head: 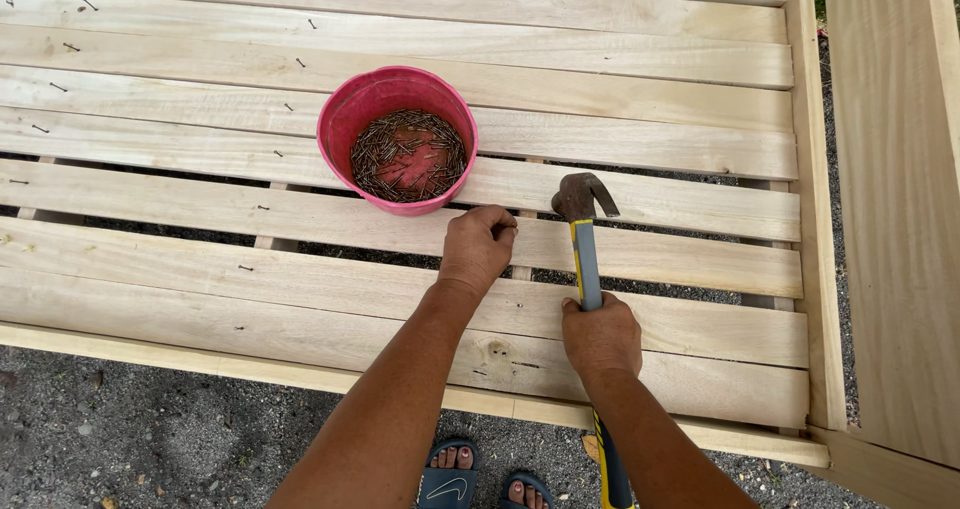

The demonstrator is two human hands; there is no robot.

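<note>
- The left hand (pixel 478 248) rests knuckles-up on a pale wooden slat (pixel 300 227), fingers curled in with the tips pinched together at its 1 o'clock edge; whatever they pinch is too small to make out.
- The right hand (pixel 600 335) is closed in a full fist around the handle of a claw hammer (pixel 583 231).
- The hammer runs toward 12 o'clock from that fist, its rusty head lying just beside the left hand's fingertips, at their 3 o'clock.
- A pink plastic tub (pixel 397 139) full of thin dark nails (pixel 408 155) stands on the slats at 11 o'clock from the left hand, near it.
- Several nails stand partly driven along the slats toward 10 o'clock.
- Sandalled toes (pixel 480 481) show on gravel at 6 o'clock.
</note>
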